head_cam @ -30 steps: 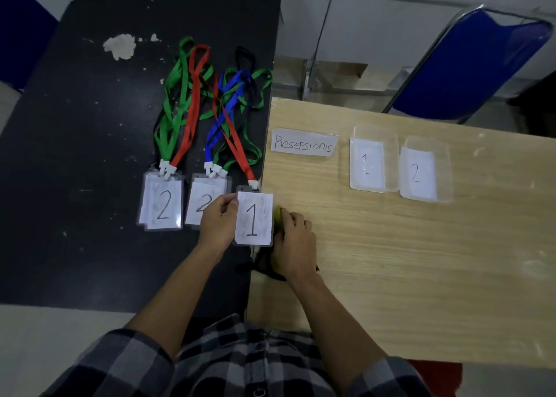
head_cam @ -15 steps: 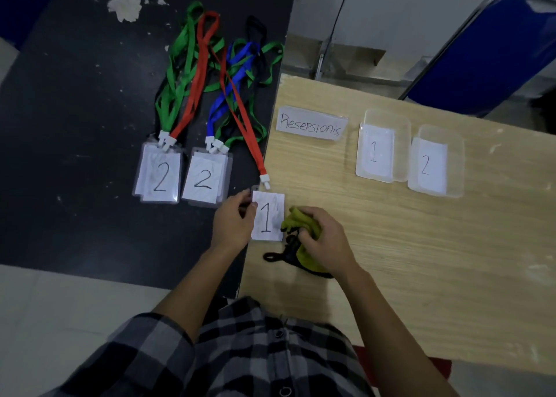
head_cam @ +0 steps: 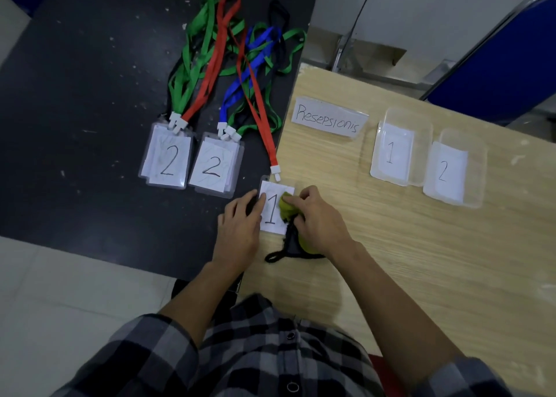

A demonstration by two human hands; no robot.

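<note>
A badge holder marked "1" (head_cam: 272, 213) on a red lanyard (head_cam: 255, 101) lies across the seam between the black table (head_cam: 75, 110) and the wooden table (head_cam: 421, 261). My left hand (head_cam: 240, 231) holds its left edge, fingers resting on it. My right hand (head_cam: 319, 222) grips a yellow-green cloth (head_cam: 285, 207) with a black cord and presses it on the badge's right side. Two stacks of badges marked "2" (head_cam: 167, 158) (head_cam: 212, 166) lie on the black table with green, red and blue lanyards (head_cam: 240, 50).
A paper sign reading "Resepsionis" (head_cam: 329, 119) lies at the wooden table's far left. Beside it stand two clear trays, one labelled "1" (head_cam: 400, 146) and one labelled "2" (head_cam: 454, 167). A blue chair (head_cam: 505, 65) stands behind the table.
My right hand picked up the cloth from beside the badge and brought it left onto the badge's face. The badge slid slightly toward the wooden table. The camera view shifted.
</note>
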